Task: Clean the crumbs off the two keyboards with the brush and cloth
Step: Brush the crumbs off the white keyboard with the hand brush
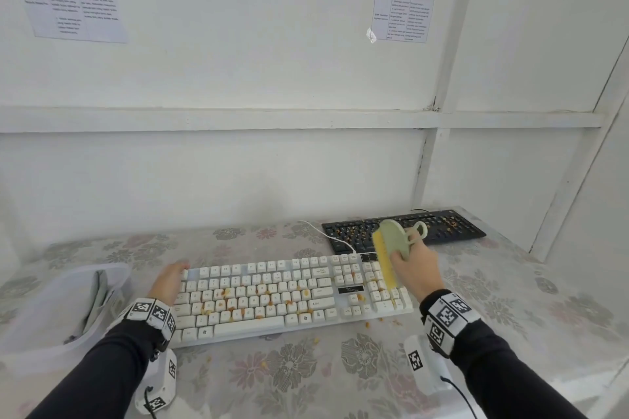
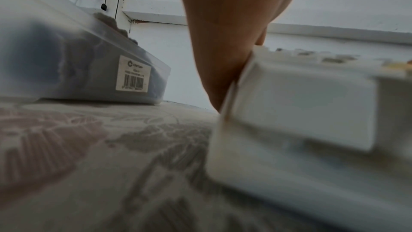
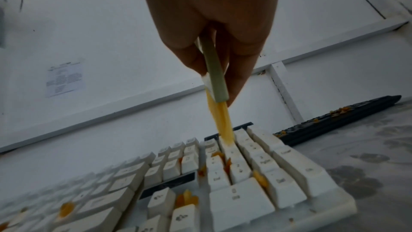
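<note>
Green-backed brush [image 1: 391, 250] with yellow bristles, tilted on edge, gripped in right hand [image 1: 413, 267] over crumb-strewn white keyboard [image 1: 272, 296] numpad. Left hand [image 1: 168, 282] flat against keyboard's left end, fingers straight.

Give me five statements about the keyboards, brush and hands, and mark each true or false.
1. The right hand holds the brush over the white keyboard's number pad. True.
2. The black keyboard has already been brushed clean. False: orange crumbs still lie on its keys.
3. The left hand rests at the white keyboard's left end. True.
4. The cloth lies spread over the white keyboard. False: a grey cloth sits in the clear plastic container to the left.
5. The brush bristles are blue. False: they are yellow, on a pale green back.
</note>
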Available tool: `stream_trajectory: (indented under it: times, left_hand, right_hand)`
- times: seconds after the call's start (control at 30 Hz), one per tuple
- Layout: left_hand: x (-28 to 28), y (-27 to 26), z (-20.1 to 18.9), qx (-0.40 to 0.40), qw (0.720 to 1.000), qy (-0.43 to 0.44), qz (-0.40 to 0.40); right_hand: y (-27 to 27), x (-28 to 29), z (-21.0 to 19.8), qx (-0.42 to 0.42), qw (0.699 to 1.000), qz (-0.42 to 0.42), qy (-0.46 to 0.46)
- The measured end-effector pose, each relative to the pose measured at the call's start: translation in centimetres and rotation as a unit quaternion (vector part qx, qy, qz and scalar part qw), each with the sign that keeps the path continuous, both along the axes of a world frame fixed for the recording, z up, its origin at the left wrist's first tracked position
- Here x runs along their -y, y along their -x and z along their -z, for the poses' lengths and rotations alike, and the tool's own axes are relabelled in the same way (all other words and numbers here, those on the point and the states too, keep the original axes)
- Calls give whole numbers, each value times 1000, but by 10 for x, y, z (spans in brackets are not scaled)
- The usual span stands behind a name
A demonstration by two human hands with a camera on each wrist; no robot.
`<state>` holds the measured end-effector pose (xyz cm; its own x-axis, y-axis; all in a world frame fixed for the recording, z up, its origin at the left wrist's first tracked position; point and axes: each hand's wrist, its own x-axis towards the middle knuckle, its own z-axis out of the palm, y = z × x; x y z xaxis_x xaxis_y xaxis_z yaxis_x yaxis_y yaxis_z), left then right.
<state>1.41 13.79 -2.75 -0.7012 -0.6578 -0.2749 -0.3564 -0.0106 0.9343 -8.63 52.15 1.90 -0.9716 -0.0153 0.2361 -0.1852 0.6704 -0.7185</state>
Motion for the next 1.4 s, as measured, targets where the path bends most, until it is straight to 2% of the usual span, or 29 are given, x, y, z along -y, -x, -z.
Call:
stream_trajectory:
  times: [0.1, 0.43, 0.5, 0.63, 0.7, 0.93, 1.07, 1.27, 1.4]
  left_hand:
    - [-1, 0, -2, -8, 1000, 2, -2]
    - [-4, 0, -4, -13, 999, 34, 1]
    - [-5, -1, -3, -19, 999, 43, -4]
    - [-8, -4, -5, -32, 999, 32, -13]
    - [-6, -2, -3, -33, 999, 23, -14]
    - [-8, 1, -5, -32, 999, 25, -19]
    - [-6, 0, -3, -16, 1000, 17, -18]
    - [-7, -1, -5, -8, 1000, 28, -10]
    - [-7, 2, -5, -6, 999, 38, -13]
  right_hand:
    - [-1, 13, -2, -26, 1000, -12, 0]
    - [-15, -1, 17, 56, 996, -6, -69]
    - [-14, -3, 12, 36, 998, 1, -58]
    - [-6, 6, 1, -35, 999, -7, 25]
    - [-5, 12, -1, -48, 998, -26, 26]
    - [-14, 1, 21, 44, 996, -37, -67]
    - [-16, -7, 17, 39, 997, -29, -54]
    - [-4, 10, 9, -19, 1000, -17, 17]
    - [-8, 11, 12, 21, 999, -32, -29]
